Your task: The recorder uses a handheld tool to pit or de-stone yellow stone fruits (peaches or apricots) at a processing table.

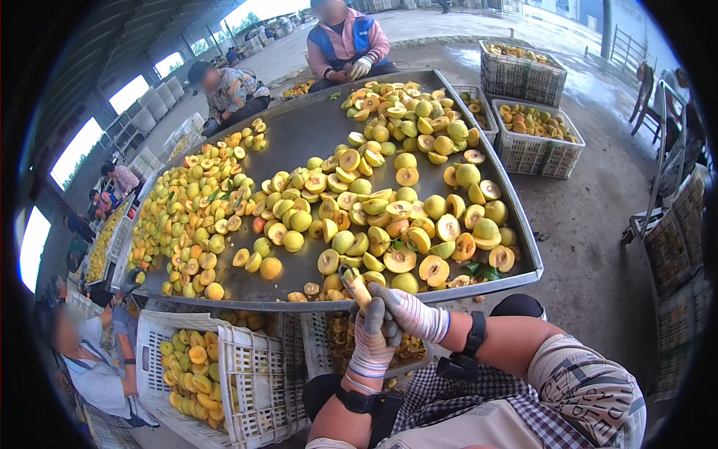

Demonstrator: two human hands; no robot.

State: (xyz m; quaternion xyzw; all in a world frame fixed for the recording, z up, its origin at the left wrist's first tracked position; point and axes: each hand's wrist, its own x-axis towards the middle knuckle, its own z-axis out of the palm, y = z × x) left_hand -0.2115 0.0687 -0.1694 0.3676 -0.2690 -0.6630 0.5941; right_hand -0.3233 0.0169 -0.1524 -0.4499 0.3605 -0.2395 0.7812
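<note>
My left hand (pixel 371 342), in a striped knit glove with grey fingertips, closes around the pale handle of a pitting tool (pixel 358 287). A curved metal loop forms its upper end, over the table's near edge. My right hand (pixel 412 311), gloved alike, presses against the left from the right, fingertips by the handle. Its curled fingers are partly hidden, so whether it holds anything is unclear. Just beyond lie halved yellow peaches (pixel 400 259), many with pits showing, and whole peaches (pixel 405 283) on a metal table (pixel 286 147).
The table's raised metal rim (pixel 488 288) runs before me. Below are a white plastic crate of peach halves (pixel 247 370) and a bin of scraps (pixel 412 351). Peach-filled crates (pixel 530 140) stand right of the table. Co-workers sit at the far side (pixel 350 45) and left (pixel 92 359).
</note>
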